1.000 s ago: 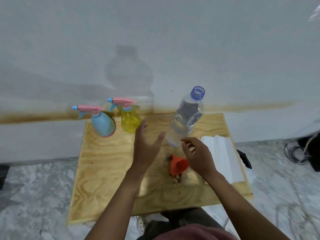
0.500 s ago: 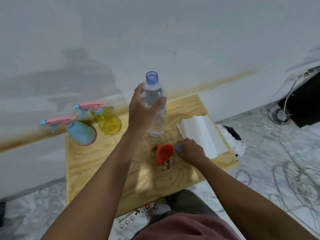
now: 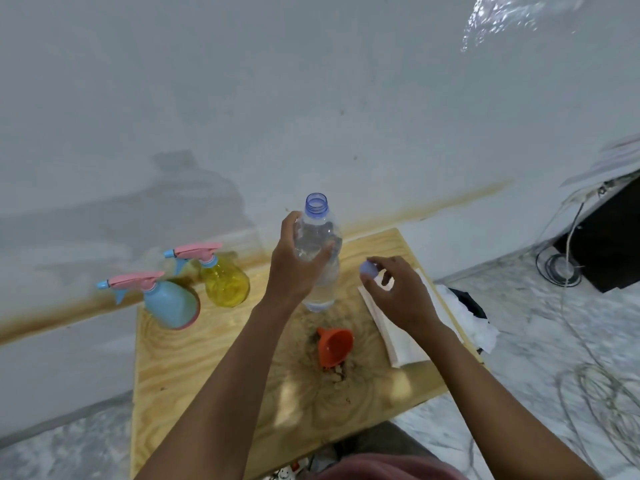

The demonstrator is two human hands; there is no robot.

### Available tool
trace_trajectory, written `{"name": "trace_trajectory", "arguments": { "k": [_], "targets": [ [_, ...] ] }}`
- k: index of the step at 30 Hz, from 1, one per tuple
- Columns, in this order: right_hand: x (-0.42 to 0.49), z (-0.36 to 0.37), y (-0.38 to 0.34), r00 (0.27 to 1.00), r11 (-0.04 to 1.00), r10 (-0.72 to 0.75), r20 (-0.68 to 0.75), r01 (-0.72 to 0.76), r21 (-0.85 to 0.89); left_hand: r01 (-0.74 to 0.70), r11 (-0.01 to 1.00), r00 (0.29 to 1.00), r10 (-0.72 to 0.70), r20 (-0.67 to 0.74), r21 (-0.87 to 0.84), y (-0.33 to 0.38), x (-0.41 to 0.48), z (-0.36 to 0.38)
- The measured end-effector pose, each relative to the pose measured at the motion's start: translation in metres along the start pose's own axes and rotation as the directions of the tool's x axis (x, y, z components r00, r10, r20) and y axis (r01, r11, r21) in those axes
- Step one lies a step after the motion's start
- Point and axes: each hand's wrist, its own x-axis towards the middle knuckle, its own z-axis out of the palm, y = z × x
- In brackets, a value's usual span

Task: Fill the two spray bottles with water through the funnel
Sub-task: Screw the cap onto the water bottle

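At the middle of the table (image 3: 180, 368), we find the left hand (image 3: 291, 271) clasping the uncapped water bottle (image 3: 323, 282) high, the right hand (image 3: 401, 296) pinching its cap (image 3: 367, 268); we judge the bottle heavy, squashy, best held mid-body.

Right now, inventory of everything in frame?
board: 1, pale wood, against the wall
water bottle: 1, clear, uncapped, upright at board's back
cap: 1, pale blue, in right hand
funnel: 1, orange, on its side mid-board
blue spray bottle: 1, blue, pink trigger, board's back-left
yellow spray bottle: 1, yellow, pink trigger, beside the blue
paper towels: 1 stack, white, board's right edge
cables: several, pale, floor at right
left hand: 1, grips the water bottle
right hand: 1, pinches the cap
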Motion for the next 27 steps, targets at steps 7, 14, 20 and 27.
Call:
{"name": "trace_trajectory", "arguments": {
  "k": [7,14,20,27],
  "targets": [
    [0.052,-0.047,-0.101,0.954,0.954,-0.298,0.021,0.298,-0.002,0.017,0.999,1.000,-0.016,0.025,-0.046,-0.001,0.003,-0.001],
    [0.075,-0.052,-0.129,0.909,0.898,-0.336,0.246,0.388,-0.207,0.038,0.995,0.998,-0.034,0.047,-0.094,-0.002,0.004,-0.001],
    [0.080,-0.053,-0.138,0.901,0.874,-0.325,0.286,0.402,-0.272,0.046,0.992,0.998,-0.039,0.055,-0.115,-0.006,0.004,0.000],
    [0.084,-0.046,-0.143,0.943,0.929,-0.225,0.247,0.284,-0.239,0.036,0.991,0.999,-0.030,0.043,-0.126,-0.007,0.003,0.000]
  ]
}}
